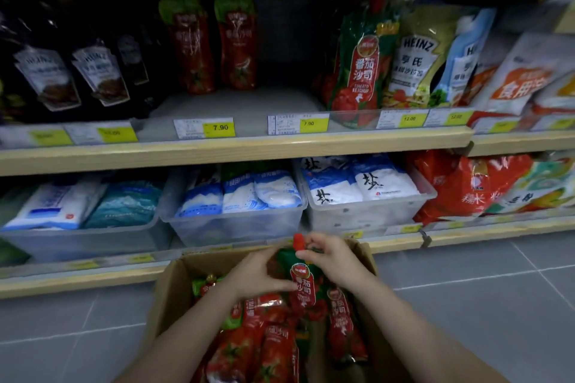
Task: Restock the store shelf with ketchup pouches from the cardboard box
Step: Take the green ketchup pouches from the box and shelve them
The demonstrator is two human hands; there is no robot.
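An open cardboard box point(169, 292) stands on the floor in front of me, holding several red ketchup pouches point(273, 348). Above the box I hold one ketchup pouch point(302, 284) upright with both hands. My left hand point(259, 277) grips its left side. My right hand point(331, 258) pinches its top near the red cap. On the upper shelf point(236, 146), two ketchup pouches point(214, 43) stand at the back left of a bare gap, and a larger ketchup pouch point(357, 68) stands to the right of it.
Dark Heinz sauce pouches point(71, 71) fill the upper shelf's left; Heinz salad dressing pouches point(417, 56) and white bags sit to the right. Clear bins of salt bags point(236, 193) line the lower shelf. Yellow price tags point(219, 127) run along the shelf edge. Grey tiled floor surrounds the box.
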